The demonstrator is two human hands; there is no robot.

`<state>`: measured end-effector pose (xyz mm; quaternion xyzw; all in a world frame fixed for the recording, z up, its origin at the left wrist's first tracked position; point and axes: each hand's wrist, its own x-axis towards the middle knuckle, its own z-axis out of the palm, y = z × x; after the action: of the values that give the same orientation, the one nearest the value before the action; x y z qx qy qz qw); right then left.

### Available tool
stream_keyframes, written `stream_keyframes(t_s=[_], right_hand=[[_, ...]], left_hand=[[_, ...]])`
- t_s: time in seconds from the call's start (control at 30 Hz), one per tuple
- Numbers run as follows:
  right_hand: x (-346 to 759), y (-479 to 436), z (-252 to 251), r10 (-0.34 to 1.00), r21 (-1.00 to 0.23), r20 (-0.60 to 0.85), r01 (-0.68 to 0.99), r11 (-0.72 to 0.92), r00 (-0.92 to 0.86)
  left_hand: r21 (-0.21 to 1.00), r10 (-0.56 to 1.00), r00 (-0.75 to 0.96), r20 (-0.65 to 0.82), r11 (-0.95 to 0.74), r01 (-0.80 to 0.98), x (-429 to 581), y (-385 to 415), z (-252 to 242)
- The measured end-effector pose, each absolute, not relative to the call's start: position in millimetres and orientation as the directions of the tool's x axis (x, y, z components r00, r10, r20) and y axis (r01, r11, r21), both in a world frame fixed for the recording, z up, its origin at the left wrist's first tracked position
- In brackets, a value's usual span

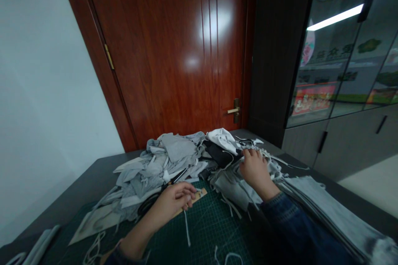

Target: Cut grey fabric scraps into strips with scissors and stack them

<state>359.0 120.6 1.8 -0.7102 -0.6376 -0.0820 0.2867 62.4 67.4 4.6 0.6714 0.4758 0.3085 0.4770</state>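
Note:
My left hand is over a green cutting mat, its fingers curled. A thin whitish strip hangs from beneath these fingers, apparently held in them. Just behind the fingertips lies a tan flat piece with dark marks, partly covered by the hand. My right hand reaches into the right-hand heap of pale strips and grey cloth. Its fingers bend down into the heap; whatever they grip is hidden. Next to it are a black cloth and a bunched white cloth.
A large pile of grey fabric covers the table's back left. Folded grey cloth extends along the right. Loose cords lie at the front left. Behind the table stand a brown door and a glass-fronted cabinet.

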Motion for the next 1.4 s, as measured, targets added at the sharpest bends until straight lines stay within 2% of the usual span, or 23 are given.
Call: stream_keyframes(t_s=[0.1, 0.2, 0.33, 0.47, 0.6, 0.8, 1.03, 1.23, 1.4], right_hand=[[335, 117, -1, 0.878, -0.392, 0.478, 0.900, 0.190, 0.023], [305, 113, -18, 0.884, -0.545, 0.432, 0.729, 0.414, -0.179], [269, 107, -55, 0.842, -0.650, 0.377, 0.537, 0.538, -0.387], [251, 104, -80, 0.810, -0.696, 0.382, 0.438, 0.569, -0.445], [246, 105, -91, 0.818, -0.732, 0.395, 0.395, 0.555, -0.417], [244, 109, -104, 0.831, -0.782, 0.374, 0.341, 0.521, -0.411], [243, 110, -104, 0.826, -0.760, 0.360, 0.377, 0.530, -0.434], [243, 111, -103, 0.828, -0.745, 0.353, 0.405, 0.530, -0.435], [243, 109, -102, 0.819, -0.746, 0.379, 0.381, 0.546, -0.431]], left_hand=[[0.935, 0.931, 0.360, -0.054, -0.080, 0.346, 60, 72, -7], [0.929, 0.920, 0.389, -0.056, -0.094, 0.358, 57, 73, -14], [0.914, 0.907, 0.419, -0.042, -0.134, 0.382, 53, 72, -12], [0.824, 0.917, 0.399, 0.006, -0.230, 0.518, 48, 94, -2], [0.591, 0.920, 0.356, 0.164, -0.381, 0.711, 52, 150, 8], [0.508, 0.914, 0.285, 0.289, -0.398, 0.764, 80, 232, 8], [0.536, 0.909, 0.263, 0.322, -0.404, 0.741, 107, 266, -7], [0.651, 0.911, 0.069, 0.406, -0.341, 0.678, 69, 268, 8], [0.708, 0.921, -0.079, 0.382, -0.236, 0.666, 29, 259, 13]])
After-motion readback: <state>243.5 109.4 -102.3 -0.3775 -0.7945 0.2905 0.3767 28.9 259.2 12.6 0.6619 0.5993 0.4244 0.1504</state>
